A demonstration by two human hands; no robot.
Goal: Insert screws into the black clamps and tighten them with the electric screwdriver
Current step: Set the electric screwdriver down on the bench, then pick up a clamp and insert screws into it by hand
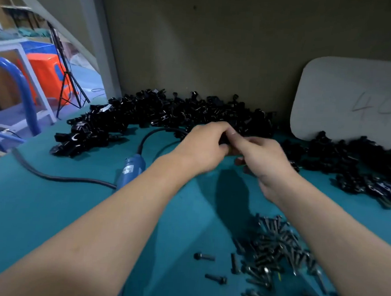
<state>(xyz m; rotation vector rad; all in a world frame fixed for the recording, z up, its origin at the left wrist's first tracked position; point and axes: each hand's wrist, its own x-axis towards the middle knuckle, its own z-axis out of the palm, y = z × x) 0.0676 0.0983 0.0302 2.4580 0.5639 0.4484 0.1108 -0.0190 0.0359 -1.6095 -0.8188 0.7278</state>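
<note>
Head view: my left hand (203,146) and right hand (263,159) meet over the teal table (49,207), fingers curled, both pinching one black clamp (224,140) just before the clamp pile (169,114). Blue electric screwdriver (130,170) lies beside my left forearm; loose screws (273,246) are heaped by my right forearm.

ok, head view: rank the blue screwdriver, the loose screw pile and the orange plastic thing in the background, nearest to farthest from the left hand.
From the left hand, which pinches a black clamp:
1. Blue screwdriver, just left of its wrist.
2. Screw pile, near right of the table.
3. Orange plastic thing, far left, off the table.
</note>
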